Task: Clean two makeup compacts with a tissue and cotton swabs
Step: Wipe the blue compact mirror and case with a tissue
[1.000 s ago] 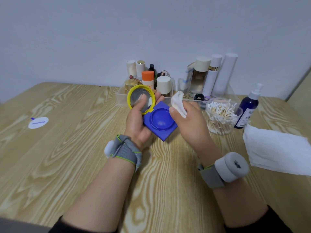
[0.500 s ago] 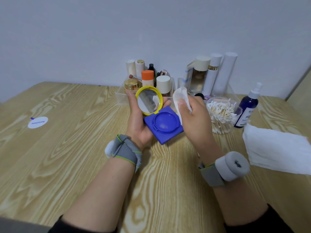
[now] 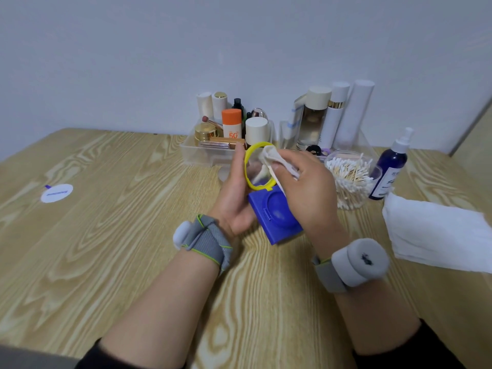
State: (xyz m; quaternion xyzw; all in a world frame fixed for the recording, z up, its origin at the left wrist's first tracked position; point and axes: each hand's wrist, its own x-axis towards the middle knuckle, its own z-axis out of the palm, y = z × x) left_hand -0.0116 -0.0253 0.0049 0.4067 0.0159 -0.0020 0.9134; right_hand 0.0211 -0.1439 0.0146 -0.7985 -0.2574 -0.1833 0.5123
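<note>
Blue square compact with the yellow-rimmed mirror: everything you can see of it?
The blue square plastic compact is open, held over the wooden table. Its glossy base shows a round inner cover with a small tab. The yellow-rimmed round mirror lid stands up at the far edge. The left hand grips it; the right hand presses a crumpled white tissue to the mirror.

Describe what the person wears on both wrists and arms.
Left wrist: grey fabric band with lime-green edging and a white rounded pod. Right wrist: grey band with a pale grey foam cylinder. Dark sleeves start near both elbows.
</note>
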